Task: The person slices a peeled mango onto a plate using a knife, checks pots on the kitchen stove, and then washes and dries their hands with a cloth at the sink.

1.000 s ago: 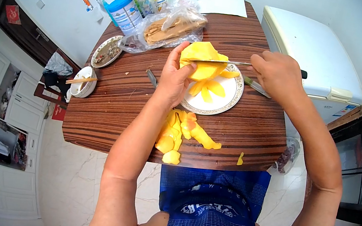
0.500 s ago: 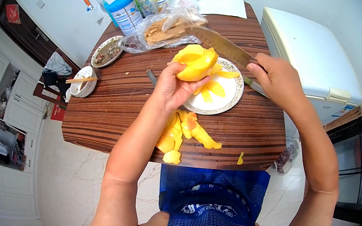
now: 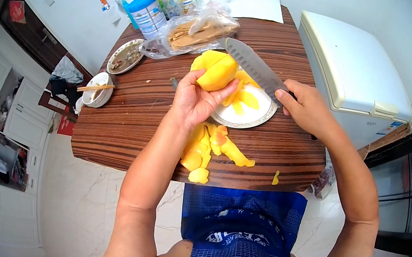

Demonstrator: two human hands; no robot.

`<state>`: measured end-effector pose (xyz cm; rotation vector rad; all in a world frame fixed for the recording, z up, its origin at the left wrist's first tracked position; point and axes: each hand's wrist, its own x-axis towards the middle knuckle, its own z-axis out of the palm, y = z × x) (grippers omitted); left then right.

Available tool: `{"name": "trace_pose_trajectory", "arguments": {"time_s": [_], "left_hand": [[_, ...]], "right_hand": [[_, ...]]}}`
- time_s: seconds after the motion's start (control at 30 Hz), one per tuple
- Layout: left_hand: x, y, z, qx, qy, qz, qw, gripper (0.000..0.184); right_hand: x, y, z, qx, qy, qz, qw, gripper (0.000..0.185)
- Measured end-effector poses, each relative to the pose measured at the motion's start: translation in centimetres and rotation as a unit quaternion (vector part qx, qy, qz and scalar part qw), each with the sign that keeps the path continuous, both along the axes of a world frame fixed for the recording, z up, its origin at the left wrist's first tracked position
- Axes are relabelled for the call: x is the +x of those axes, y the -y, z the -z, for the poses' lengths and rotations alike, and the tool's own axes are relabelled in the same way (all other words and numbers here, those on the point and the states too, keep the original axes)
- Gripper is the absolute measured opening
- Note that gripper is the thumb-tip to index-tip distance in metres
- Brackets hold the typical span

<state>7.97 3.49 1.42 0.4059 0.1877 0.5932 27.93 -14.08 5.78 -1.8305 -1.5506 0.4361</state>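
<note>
Though wide, left grip (image 3: 195, 98) around fruit (image 3: 216, 71)

The left hand (image 3: 202, 95) holds yellow fruit (image 3: 216, 71); the right, a knife (image 3: 257, 69).

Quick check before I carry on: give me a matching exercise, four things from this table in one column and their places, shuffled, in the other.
1. knife
2. yellow fruit
3. chopsticks
4. yellow peelings

A. across the bowl
B. in the left hand
C. on the wooden table, between plate and apron
D. in the right hand

Pairs: 1-D, 2-B, 3-A, 4-C
</note>
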Motion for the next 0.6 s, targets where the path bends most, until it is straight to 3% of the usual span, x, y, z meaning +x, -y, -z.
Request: {"name": "trace_pose_trajectory", "arguments": {"time_s": [0.1,0.3,0.43,0.6], "left_hand": [[-0.3,0.3,-0.3,-0.017,-0.022,0.001,1.000,0.046],[0.4,1.3,-0.7,0.016,-0.145,-0.044,0.988,0.041],[0.7,1.1,-0.8,0.023,-0.155,-0.060,0.986,0.038],[0.0,0.6,-1.2,0.004,-0.118,-0.069,0.991,0.035]], "right_hand": [[-0.8,0.0,0.0,-0.041,-0.084,0.000,0.996,0.025],[-1.1,-1.0,1.0,-0.021,-0.101,-0.009,0.995,0.028],[-1.3,-1.8,1.0,-0.035,-0.107,-0.004,0.994,0.025],[-1.8,-1.3,0.2,-0.039,-0.199,0.012,0.979,0.023]]}}
